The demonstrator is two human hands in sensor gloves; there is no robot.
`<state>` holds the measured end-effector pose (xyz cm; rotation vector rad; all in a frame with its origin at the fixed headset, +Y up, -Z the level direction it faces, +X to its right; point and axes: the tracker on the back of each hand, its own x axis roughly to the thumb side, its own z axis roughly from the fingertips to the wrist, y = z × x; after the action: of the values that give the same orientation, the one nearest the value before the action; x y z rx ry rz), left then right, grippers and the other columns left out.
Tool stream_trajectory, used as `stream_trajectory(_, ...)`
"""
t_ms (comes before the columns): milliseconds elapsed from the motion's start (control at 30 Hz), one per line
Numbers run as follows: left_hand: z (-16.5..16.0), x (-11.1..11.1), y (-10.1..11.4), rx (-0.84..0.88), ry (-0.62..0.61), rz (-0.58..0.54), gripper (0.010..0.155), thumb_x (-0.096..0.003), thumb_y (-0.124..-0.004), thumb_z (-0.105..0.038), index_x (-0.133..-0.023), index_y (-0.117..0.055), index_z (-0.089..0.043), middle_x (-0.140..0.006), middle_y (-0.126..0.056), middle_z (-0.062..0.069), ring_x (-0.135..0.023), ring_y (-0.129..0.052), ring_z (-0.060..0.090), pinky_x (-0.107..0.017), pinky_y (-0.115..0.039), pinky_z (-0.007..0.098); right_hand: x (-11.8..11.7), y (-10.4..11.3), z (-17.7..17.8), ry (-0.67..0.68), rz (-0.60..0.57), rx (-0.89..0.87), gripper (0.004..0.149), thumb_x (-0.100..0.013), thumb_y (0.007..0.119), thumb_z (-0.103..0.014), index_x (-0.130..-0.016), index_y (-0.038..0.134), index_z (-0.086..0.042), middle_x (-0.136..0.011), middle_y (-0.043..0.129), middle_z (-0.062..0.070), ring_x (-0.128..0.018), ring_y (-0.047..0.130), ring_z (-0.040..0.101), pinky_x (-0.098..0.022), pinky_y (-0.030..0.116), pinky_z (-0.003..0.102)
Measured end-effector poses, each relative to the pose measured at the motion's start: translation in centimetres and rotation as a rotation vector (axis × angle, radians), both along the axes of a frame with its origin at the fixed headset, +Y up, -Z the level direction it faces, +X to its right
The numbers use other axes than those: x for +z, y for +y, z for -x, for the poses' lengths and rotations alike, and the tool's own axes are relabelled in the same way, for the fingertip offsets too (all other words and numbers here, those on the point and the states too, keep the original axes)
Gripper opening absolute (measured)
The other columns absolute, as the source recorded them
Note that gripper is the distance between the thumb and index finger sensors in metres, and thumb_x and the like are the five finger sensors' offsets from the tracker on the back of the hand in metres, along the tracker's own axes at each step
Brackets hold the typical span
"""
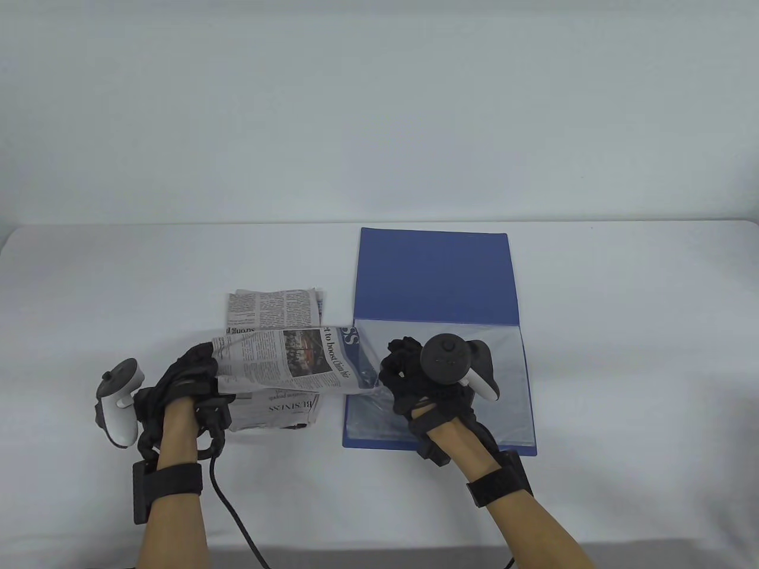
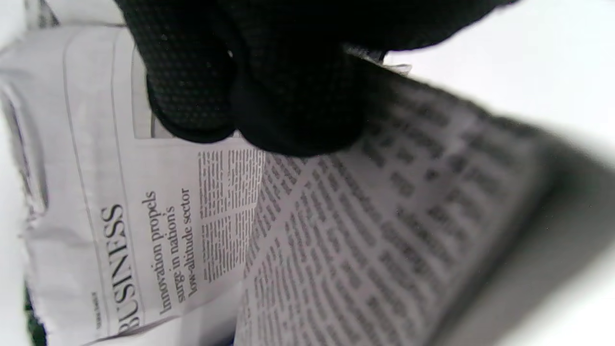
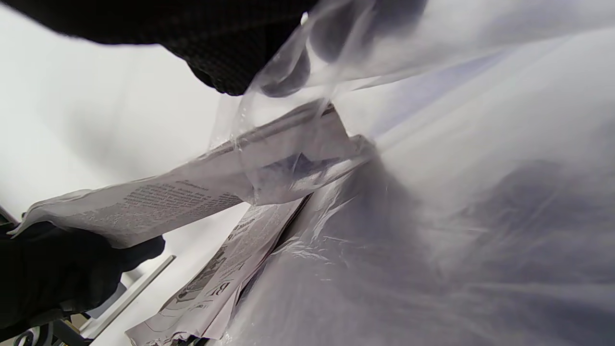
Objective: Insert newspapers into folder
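STEP: inserting newspaper (image 1: pixel 290 361) into folder (image 1: pixel 436 278) sleeve (image 1: pixel 450 385) | left hand (image 1: pixel 184 382) grips newspaper | right hand (image 1: pixel 415 379) holds sleeve mouth apart | NEXT: slide paper deeper

Two newspapers (image 1: pixel 290 361), one blue folder (image 1: pixel 436 275), two gloved hands (image 1: pixel 184 385), two trackers (image 1: pixel 118 406), one table (image 1: pixel 622 308)

A white table (image 1: pixel 533 284) carries everything. On it lies an open blue folder (image 1: pixel 436 275), and at its nine o'clock a stack of newspapers (image 1: pixel 270 308).
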<state>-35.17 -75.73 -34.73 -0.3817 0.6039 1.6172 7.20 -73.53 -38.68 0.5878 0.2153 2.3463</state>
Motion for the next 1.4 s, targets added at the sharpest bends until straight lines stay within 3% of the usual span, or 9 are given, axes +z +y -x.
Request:
stream_trajectory(233, -1.4, -0.9, -1.5, 0.016, -0.048, -0.003, 0.048, -0.0648, -0.067, -0.032, -0.112, -0.059, -0.035, -0.098, -0.086, 0.004, -0.036, -0.104, 0.003, -0.052, -0.095, 0.029, 0.0, -0.1, 0.1, 0.007, 0.005, 0.001, 0.036, -0.056, 0.078, -0.027, -0.085, 0.074, -0.006, -0.104, 0.049, 0.027, -0.096, 0.044, 0.052, -0.060, 0.026, 0.078)
stream_trajectory(367, -2.8, -1.4, -1.4, -0.132, -0.074, 0.019, 0.074, -0.0621, -0.069, -0.046, -0.119, -0.028, -0.026, -0.098, -0.086, 0.006, -0.036, -0.104, 0.003, -0.051, -0.095, 0.030, 0.0, -0.1, 0.2, 0.009, 0.007, 0.002, 0.036, -0.056, 0.078, -0.027, -0.085, 0.074, -0.006, -0.104, 0.049, 0.027, -0.096, 0.044, 0.052, -0.060, 0.026, 0.078)
stream_trajectory(467, -3.4, -1.5, -0.3, -0.261, -0.100, 0.087, 0.080, -0.0600, -0.062, -0.052, -0.119, -0.019, -0.019, -0.105, -0.076, 0.016, -0.053, -0.105, 0.017, -0.061, -0.087, 0.042, 0.0, -0.1, 0.2, 0.012, 0.012, 0.002, 0.036, -0.056, 0.078, -0.027, -0.085, 0.074, -0.006, -0.104, 0.049, 0.027, -0.096, 0.044, 0.052, -0.060, 0.026, 0.078)
stream_trajectory(567, -3.8, -1.6, 0.4, -0.258, -0.212, 0.128, 0.081, -0.0609, -0.060, -0.051, -0.118, -0.013, -0.020, -0.114, -0.059, 0.020, -0.079, -0.093, 0.032, -0.074, -0.070, 0.054, 0.0, -0.1, 0.3, 0.014, 0.014, 0.004, 0.036, -0.056, 0.078, -0.027, -0.085, 0.074, -0.006, -0.104, 0.049, 0.027, -0.096, 0.044, 0.052, -0.060, 0.026, 0.078)
stream_trajectory(667, -4.9, -2.0, 0.6, -0.214, -0.306, 0.020, 0.082, -0.0615, -0.060, -0.049, -0.117, -0.004, -0.023, -0.120, -0.033, 0.025, -0.101, -0.067, 0.043, -0.080, -0.053, 0.062, 0.0, -0.2, 0.4, 0.017, 0.016, 0.008, 0.036, -0.056, 0.078, -0.027, -0.085, 0.074, -0.006, -0.104, 0.049, 0.027, -0.096, 0.044, 0.052, -0.060, 0.026, 0.078)
stream_trajectory(800, -7.3, -2.5, 1.0, -0.273, -0.405, -0.070, 0.081, -0.0616, -0.059, -0.048, -0.117, -0.004, -0.026, -0.121, -0.020, 0.024, -0.107, -0.053, 0.047, -0.082, -0.044, 0.064, 0.1, -0.2, 0.6, 0.023, 0.014, 0.021, 0.036, -0.056, 0.077, -0.027, -0.085, 0.073, -0.006, -0.104, 0.049, 0.027, -0.096, 0.044, 0.052, -0.060, 0.026, 0.078)
stream_trajectory(1000, -11.2, -2.9, 1.0, -0.571, -0.527, -0.119, 0.079, -0.0610, -0.056, -0.049, -0.117, -0.004, -0.031, -0.122, -0.014, 0.020, -0.111, -0.044, 0.047, -0.083, -0.041, 0.065, 0.1, -0.2, 0.7, 0.024, 0.014, 0.032, 0.036, -0.056, 0.077, -0.027, -0.085, 0.074, -0.006, -0.104, 0.049, 0.027, -0.096, 0.044, 0.052, -0.060, 0.026, 0.078)
stream_trajectory(1167, -13.6, -3.1, 0.9, -0.778, -0.624, -0.086, 0.078, -0.0607, -0.056, -0.049, -0.117, -0.005, -0.033, -0.124, -0.017, 0.016, -0.113, -0.042, 0.046, -0.084, -0.042, 0.064, 0.1, -0.3, 0.8, 0.025, 0.014, 0.037, 0.036, -0.056, 0.077, -0.027, -0.085, 0.074, -0.006, -0.104, 0.049, 0.027, -0.097, 0.044, 0.052, -0.060, 0.026, 0.078)
stream_trajectory(1400, -17.5, -2.9, 0.8, -0.889, -0.782, -0.205, 0.072, -0.0605, -0.054, -0.047, -0.120, -0.014, -0.038, -0.128, -0.027, 0.007, -0.118, -0.034, 0.039, -0.087, -0.033, 0.065, 0.1, -0.3, 0.8, 0.023, 0.015, 0.035, 0.036, -0.057, 0.077, -0.027, -0.085, 0.074, -0.006, -0.104, 0.049, 0.027, -0.096, 0.043, 0.052, -0.060, 0.025, 0.078)
